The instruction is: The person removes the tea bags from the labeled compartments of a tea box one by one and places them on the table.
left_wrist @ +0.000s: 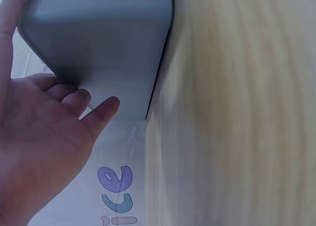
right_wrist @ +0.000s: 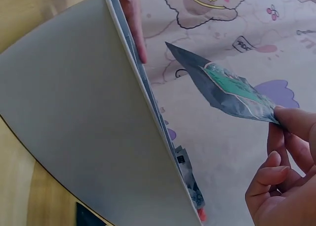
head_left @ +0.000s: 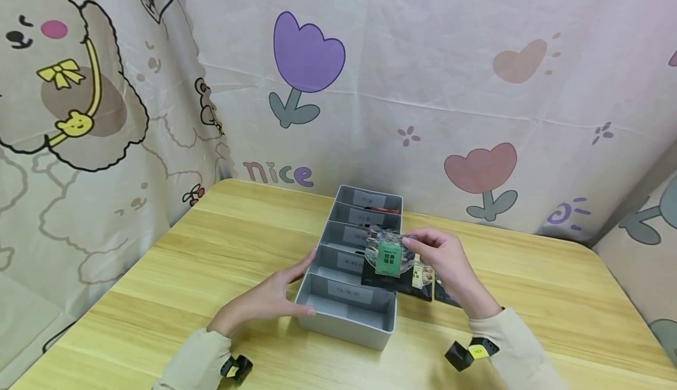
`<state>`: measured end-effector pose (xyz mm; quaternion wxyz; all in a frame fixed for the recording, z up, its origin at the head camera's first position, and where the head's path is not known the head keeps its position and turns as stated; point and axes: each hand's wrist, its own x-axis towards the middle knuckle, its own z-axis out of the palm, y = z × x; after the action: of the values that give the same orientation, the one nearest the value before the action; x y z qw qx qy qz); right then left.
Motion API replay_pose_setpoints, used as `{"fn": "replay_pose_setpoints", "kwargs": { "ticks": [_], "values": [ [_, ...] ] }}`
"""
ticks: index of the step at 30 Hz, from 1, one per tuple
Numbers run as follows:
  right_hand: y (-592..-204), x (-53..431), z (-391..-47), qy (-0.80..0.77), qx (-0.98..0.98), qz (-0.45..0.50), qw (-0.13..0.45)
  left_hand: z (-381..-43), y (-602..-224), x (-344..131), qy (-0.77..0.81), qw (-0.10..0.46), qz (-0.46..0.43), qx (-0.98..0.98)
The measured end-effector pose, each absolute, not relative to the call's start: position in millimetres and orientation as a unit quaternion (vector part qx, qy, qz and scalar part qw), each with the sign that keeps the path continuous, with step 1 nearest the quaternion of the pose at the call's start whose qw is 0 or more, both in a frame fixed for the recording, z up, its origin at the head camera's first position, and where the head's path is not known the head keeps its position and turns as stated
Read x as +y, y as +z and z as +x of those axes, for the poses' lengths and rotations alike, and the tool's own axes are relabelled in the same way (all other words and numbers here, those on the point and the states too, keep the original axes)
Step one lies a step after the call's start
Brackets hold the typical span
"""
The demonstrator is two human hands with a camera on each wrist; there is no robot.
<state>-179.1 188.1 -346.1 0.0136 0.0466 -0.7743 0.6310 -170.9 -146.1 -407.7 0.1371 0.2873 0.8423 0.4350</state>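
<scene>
My right hand [head_left: 448,264] pinches a black tea sachet [head_left: 389,259] with a green label by its upper right corner, between thumb and fingers. It hangs over the right side of a long grey divided box [head_left: 349,332]. In the right wrist view the sachet [right_wrist: 232,87] is seen at a slant above the rim. My left hand [head_left: 272,296] rests along the box's left side, with its thumb at the near left corner. The left wrist view shows its fingers [left_wrist: 101,114] touching the outer wall.
Labelled compartments run from front to back; a red-edged packet [head_left: 383,209] lies in a far one. Beside the box on the right, a sachet with a yellowish label [head_left: 423,275] and another dark one [head_left: 444,296] lie on the wooden table [head_left: 555,302]. A patterned curtain [head_left: 381,73] hangs behind.
</scene>
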Motion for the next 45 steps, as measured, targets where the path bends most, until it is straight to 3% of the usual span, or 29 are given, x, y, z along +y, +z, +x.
{"fn": "replay_pose_setpoints", "kwargs": {
  "ticks": [26,45],
  "values": [
    [-361,194,-180,0.7,-0.714,0.005,0.014,-170,-407,-147,0.428,0.134,0.285,0.847],
    [-367,232,-178,0.698,-0.715,-0.013,0.007,-172,-407,-147,0.426,0.14,0.281,0.849]
  ]
}}
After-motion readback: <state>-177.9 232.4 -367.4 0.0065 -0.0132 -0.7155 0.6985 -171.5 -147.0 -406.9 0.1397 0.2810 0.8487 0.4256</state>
